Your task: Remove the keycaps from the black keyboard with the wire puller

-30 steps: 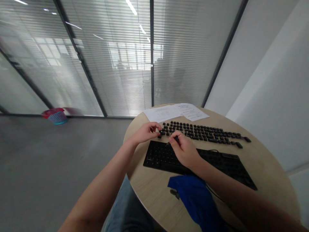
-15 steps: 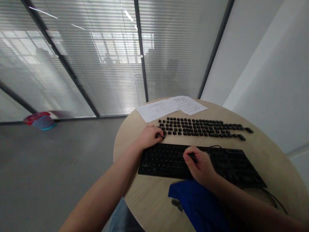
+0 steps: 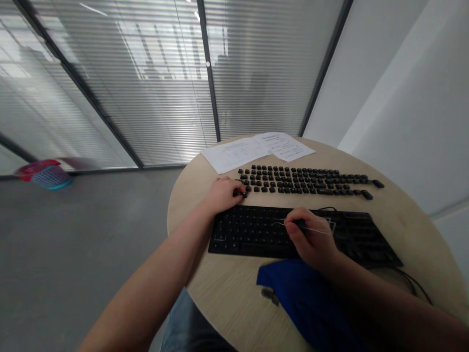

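Observation:
At the left end of the rows of loose black keycaps [image 3: 324, 191], my left hand [image 3: 224, 194] has its fingers closed on a black keycap [image 3: 244, 194] at the tabletop. My right hand [image 3: 311, 237] is wrapped round a wire keycap puller [image 3: 301, 223] with a dark grip. Its thin wire loops stick out at both sides of the fist, the left one over the middle of the black keyboard [image 3: 252, 229]. Bare switches show across the keyboard's left part, while its right part is dim and partly behind my right hand and forearm.
Printed sheets of paper [image 3: 238, 152] lie at the back of the round wooden table [image 3: 234, 293]. A blue cloth [image 3: 293, 283] and a small dark object [image 3: 270, 295] are at the front. The keyboard's cable [image 3: 417, 285] runs right. A red and blue basket [image 3: 51, 176] stands on the floor.
My right hand has shifted a little to the right over the keyboard with the puller. My left hand stays by the leftmost keycaps. The whole view has tilted slightly.

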A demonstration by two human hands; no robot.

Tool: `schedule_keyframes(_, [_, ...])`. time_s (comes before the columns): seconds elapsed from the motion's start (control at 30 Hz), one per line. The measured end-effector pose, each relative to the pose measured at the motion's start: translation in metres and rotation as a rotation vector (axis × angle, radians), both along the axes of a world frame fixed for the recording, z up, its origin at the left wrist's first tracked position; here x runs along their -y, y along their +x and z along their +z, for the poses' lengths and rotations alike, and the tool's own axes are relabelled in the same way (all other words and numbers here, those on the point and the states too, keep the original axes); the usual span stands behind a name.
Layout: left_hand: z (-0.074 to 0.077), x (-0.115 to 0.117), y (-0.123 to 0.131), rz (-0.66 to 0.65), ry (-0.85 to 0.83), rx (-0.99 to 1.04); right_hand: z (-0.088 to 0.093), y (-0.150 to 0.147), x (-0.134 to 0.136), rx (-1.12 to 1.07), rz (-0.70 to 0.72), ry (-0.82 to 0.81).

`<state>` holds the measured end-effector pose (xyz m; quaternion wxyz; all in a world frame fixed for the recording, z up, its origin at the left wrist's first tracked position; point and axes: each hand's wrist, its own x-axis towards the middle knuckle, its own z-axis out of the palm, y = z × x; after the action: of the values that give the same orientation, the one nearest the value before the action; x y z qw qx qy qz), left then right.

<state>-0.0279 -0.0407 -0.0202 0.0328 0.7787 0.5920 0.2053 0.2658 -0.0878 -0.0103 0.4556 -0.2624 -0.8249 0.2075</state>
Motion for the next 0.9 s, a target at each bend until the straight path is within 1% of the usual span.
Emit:
schedule_keyframes(0.27, [0.0,0.001,0.001,-0.003,-0.009,0.021,-0.002,0.002,-0.002,0.007,0.002,0.004])
schedule_keyframes(0.53, [0.007,0.007,-0.007,0.056,0.014,0.063,-0.001,0.0,-0.004,-0.006,0.004,0.01])
schedule_keyframes(0.63, [0.01,0.009,-0.003,0.063,0.015,-0.031,-0.001,-0.002,-0.005,-0.003,-0.006,0.005])
schedule_keyframes(0.77, [0.013,0.01,0.008,0.097,-0.008,-0.185,-0.004,-0.006,-0.005,-0.006,0.003,0.043])
schedule_keyframes(0.9, [0.013,0.01,0.015,0.103,-0.018,-0.24,-0.005,-0.008,-0.003,-0.002,0.018,0.057])
